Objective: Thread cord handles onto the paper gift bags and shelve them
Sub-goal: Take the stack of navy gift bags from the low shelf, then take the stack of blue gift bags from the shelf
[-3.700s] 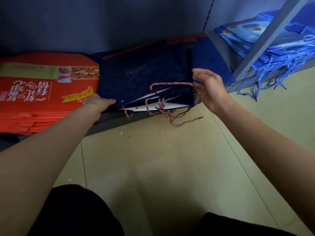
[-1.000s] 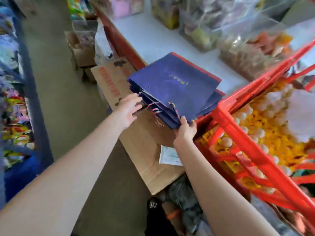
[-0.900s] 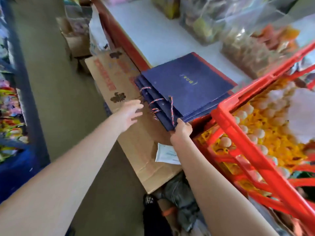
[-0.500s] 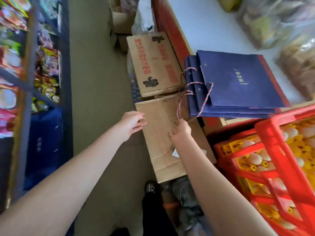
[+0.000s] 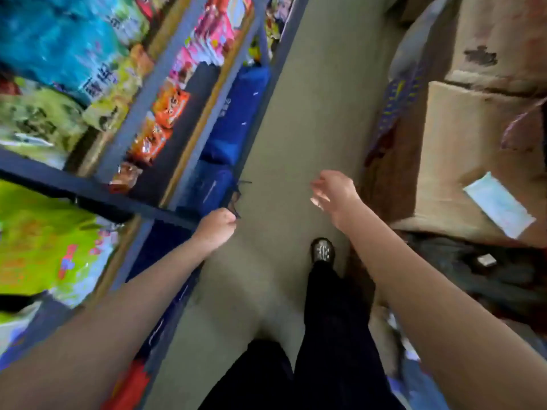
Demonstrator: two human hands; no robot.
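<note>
Blue gift bags (image 5: 233, 113) lie shelved just beyond the fisted, empty left hand (image 5: 217, 226); right hand (image 5: 333, 193) hangs slack-fingered, empty.

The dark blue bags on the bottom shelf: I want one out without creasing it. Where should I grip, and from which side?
Probably by the dark cord handles that poke out of the blue bags past the shelf edge toward the aisle. Come from the aisle side, near the left hand, pinch the cords with the fingers and draw straight out.
</note>
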